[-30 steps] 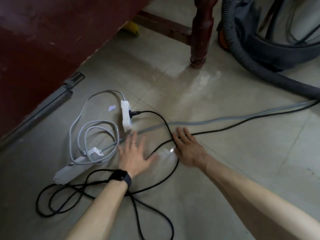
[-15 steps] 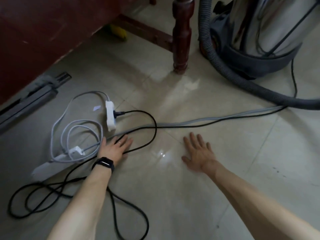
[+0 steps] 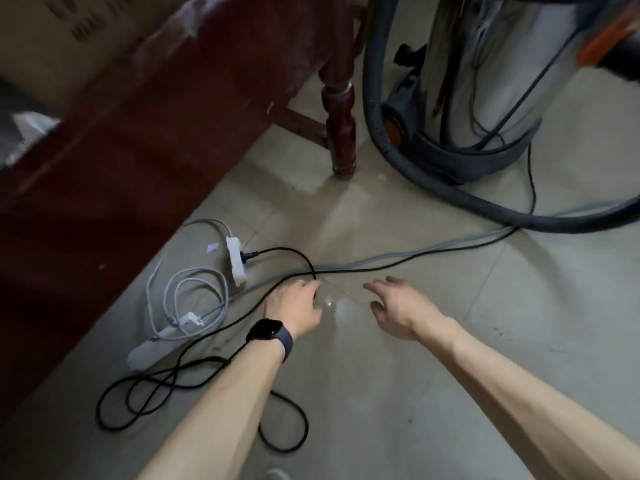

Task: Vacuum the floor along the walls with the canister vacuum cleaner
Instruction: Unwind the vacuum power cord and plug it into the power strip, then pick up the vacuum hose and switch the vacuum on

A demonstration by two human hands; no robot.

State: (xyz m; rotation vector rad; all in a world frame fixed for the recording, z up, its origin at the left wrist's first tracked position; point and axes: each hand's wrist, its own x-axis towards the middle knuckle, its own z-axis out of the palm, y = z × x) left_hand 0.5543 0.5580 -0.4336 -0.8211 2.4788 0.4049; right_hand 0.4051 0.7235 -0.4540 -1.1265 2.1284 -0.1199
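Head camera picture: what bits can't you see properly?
Head view only:
- Vacuum canister: top cut off by the upper edge.
- Hose: end runs off the right edge.
- Left hand: curled fingers hide whether it grips the black cord.
- Things on the table: blurred.

The left hand gripped the black cord near the white power strip; the right hand hovered open beside it, canister vacuum far right

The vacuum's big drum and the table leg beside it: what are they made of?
The drum looks like polished metal, probably stainless steel: it mirrors the cords around it. The table leg looks like turned wood under glossy dark red varnish, judging by its rounded bulges and sheen.
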